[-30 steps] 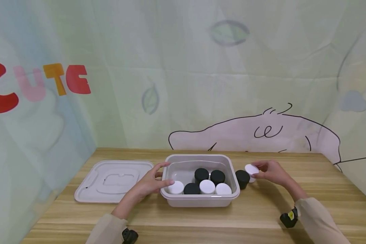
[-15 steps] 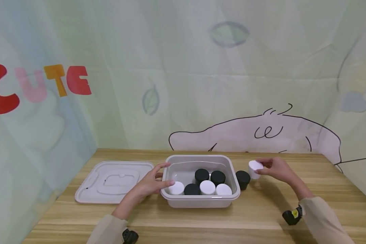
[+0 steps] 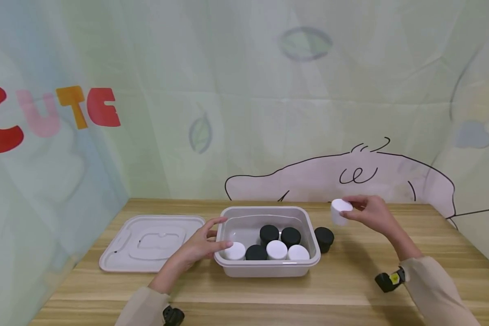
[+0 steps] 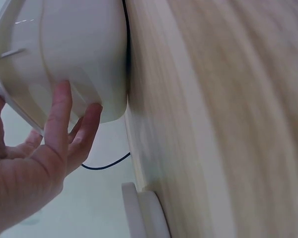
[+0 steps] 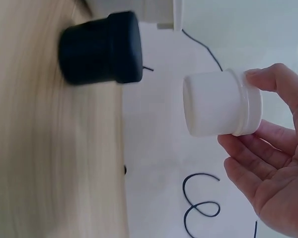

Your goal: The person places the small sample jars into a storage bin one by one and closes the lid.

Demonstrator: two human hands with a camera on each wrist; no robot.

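Observation:
My right hand (image 3: 368,213) pinches a white lidded jar (image 3: 339,213) near its lid, holding it above the table. In the right wrist view the white jar (image 5: 216,104) lies between thumb and fingers, clear of the table. A black jar (image 3: 323,239) stands on the table beside the light grey plastic box (image 3: 265,270). My left hand (image 3: 197,244) grips the box's left side, thumb over the rim. In the left wrist view its fingers (image 4: 59,111) touch the outer wall. Inside sit white jars (image 3: 276,249) and black jars (image 3: 269,233), several in all.
Left of the box, the flat lid (image 3: 159,262) lies on the wooden table (image 3: 244,303). Behind the table's back edge hangs a printed curtain (image 3: 244,113).
The right hand has lifted the white jar off the table, away from the standing black jar. The left hand and the box stay in place.

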